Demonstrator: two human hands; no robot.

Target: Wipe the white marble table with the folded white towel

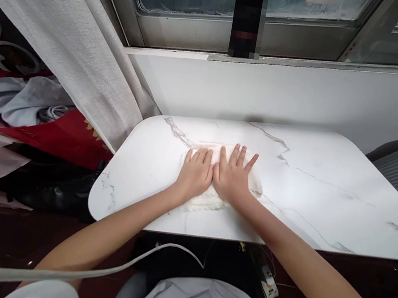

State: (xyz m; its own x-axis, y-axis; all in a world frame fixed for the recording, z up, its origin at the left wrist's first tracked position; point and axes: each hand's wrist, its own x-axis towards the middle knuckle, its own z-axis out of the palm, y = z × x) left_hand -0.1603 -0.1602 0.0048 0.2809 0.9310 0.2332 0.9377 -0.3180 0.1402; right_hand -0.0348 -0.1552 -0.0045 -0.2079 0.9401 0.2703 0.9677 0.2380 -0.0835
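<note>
A white, soft-looking cloth lies spread on the white marble-patterned table. Both hands rest on it, palms down, and cover its middle. My left hand lies flat with the fingers stretched forward and close together. Beside it, my right hand is flat too, its fingers spread apart. The two thumbs meet or nearly meet between the hands. Around them the cloth's uneven edges show at the far side, the near side and the right.
A pale curtain hangs at the left, next to a red bag with grey cloth in it. A white cable crosses in front of me. Behind the table are a white wall and a window. A power strip hangs below the table.
</note>
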